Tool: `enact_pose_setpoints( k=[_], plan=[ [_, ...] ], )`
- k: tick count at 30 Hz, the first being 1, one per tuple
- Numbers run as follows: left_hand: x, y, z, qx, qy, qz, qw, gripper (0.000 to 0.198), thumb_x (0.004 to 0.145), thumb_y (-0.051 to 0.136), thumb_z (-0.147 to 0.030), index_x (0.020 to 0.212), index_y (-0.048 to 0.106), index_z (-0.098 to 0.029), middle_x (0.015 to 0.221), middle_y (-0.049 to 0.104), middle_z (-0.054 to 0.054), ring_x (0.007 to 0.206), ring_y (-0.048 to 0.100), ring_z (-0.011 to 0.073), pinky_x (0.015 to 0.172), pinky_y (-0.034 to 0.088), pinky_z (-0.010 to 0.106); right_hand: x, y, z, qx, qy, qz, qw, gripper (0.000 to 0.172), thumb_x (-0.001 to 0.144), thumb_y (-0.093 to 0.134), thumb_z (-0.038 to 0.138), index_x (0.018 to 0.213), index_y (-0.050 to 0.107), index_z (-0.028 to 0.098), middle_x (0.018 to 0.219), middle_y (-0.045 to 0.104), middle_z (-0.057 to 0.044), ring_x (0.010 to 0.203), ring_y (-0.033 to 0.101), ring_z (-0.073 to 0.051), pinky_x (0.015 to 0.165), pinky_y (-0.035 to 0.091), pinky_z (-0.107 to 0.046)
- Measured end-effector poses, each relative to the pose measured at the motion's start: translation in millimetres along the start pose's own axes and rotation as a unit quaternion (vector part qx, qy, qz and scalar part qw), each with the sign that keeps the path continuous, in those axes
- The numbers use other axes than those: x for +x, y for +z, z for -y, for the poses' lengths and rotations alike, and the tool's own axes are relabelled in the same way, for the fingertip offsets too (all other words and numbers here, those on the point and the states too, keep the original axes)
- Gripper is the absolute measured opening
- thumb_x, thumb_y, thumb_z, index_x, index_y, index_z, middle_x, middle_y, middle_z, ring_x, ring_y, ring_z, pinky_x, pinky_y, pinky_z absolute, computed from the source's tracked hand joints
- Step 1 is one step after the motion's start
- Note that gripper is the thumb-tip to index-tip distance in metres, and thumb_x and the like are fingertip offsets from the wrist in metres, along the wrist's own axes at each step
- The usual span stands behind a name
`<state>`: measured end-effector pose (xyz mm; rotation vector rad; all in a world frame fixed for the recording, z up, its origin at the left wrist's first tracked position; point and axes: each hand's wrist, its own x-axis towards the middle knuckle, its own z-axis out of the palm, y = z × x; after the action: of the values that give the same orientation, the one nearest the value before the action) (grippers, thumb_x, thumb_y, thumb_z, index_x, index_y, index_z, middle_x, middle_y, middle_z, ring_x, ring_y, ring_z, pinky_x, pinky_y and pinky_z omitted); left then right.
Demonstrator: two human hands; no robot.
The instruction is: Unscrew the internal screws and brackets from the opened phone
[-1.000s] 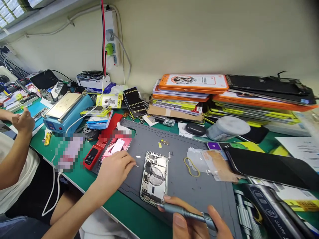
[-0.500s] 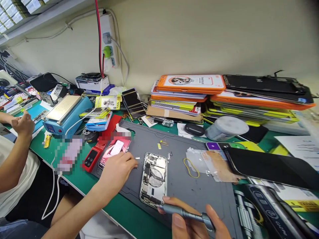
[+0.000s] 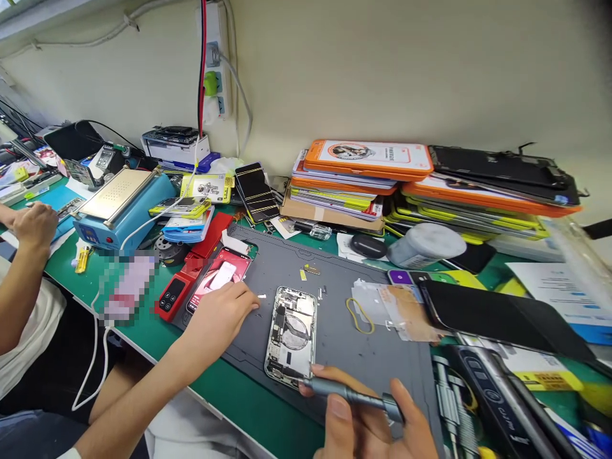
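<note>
An opened phone (image 3: pixel 291 335) lies on the grey work mat (image 3: pixel 335 331), its circuit boards and a round coil showing. My right hand (image 3: pixel 377 414) grips a grey screwdriver (image 3: pixel 347 390), its tip at the phone's lower edge; the index finger is by the phone's lower right corner. To the left of the phone, my left hand (image 3: pixel 224 317) rests low over the mat with its fingertips pinched together. Whatever may be between them is too small to make out. Beside that hand lies a lit phone (image 3: pixel 222 275) with a pink screen.
A yellow rubber band (image 3: pixel 359 315) and clear film lie right of the phone. Several screwdrivers (image 3: pixel 447 395) and a dark handheld tool (image 3: pixel 497 395) sit further right. Stacked cases (image 3: pixel 368 159) line the wall. A co-worker's hand (image 3: pixel 33 223) is beyond the blue heating plate (image 3: pixel 122 210).
The whole view has shifted slightly. My right hand still holds the screwdriver at the phone's lower edge, and my left hand stays pinched over the mat. The co-worker's hand has lowered.
</note>
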<state>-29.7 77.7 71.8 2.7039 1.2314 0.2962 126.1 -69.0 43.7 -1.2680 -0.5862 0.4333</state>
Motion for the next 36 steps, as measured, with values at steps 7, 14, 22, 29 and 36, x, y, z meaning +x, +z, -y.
enact_pose_setpoints(
  k=[7,14,22,29,36],
  plan=[
    [1,8.0,-2,0.0,0.002,-0.005,1.0,0.014,0.111,0.062,-0.019,0.106,0.075,-0.02,0.104,0.076,0.003,0.094,0.073,0.0205,0.075,0.056,0.03,0,-6,-9,-0.005,-0.023,0.017,1.0,0.046,0.102,0.08,0.026,0.143,0.058,0.021,0.094,0.081,-0.01,0.073,0.079,-0.025,0.055,0.066,-0.033],
    [-8,-4.8,-3,-0.031,0.018,-0.031,0.999,0.018,0.11,0.059,-0.012,0.111,0.074,-0.023,0.109,0.078,0.0,0.099,0.075,0.0168,0.082,0.058,0.028,0,-5,-10,0.0,-0.046,0.026,0.999,0.05,0.101,0.079,0.021,0.145,0.056,0.022,0.097,0.08,-0.008,0.072,0.078,-0.024,0.056,0.067,-0.036],
    [-22,-8.3,-4,-0.046,0.025,-0.136,0.989,0.019,0.115,0.055,-0.018,0.114,0.073,-0.021,0.108,0.08,0.002,0.098,0.076,0.0174,0.086,0.058,0.03,6,-2,-6,-0.031,-0.118,0.06,0.991,0.051,0.106,0.067,0.013,0.151,0.048,0.028,0.101,0.078,-0.004,0.072,0.076,-0.019,0.062,0.069,-0.036],
    [-58,23.7,-38,-0.114,0.017,-0.172,0.978,0.014,0.113,0.057,-0.013,0.117,0.068,-0.021,0.101,0.08,0.001,0.083,0.068,0.0167,0.078,0.055,0.032,12,-5,-15,-0.085,-0.175,0.113,0.974,0.06,0.104,0.065,0.006,0.156,0.044,0.029,0.107,0.076,-0.004,0.077,0.077,-0.016,0.063,0.071,-0.032],
    [-62,33.5,-39,-0.103,0.016,-0.174,0.979,0.015,0.113,0.058,-0.018,0.122,0.07,-0.02,0.105,0.079,0.004,0.087,0.067,0.0191,0.081,0.053,0.034,29,-25,-5,-0.15,-0.271,0.08,0.948,0.062,0.097,0.077,0.006,0.15,0.052,0.026,0.106,0.075,-0.006,0.081,0.08,-0.025,0.059,0.072,-0.041]
  ],
)
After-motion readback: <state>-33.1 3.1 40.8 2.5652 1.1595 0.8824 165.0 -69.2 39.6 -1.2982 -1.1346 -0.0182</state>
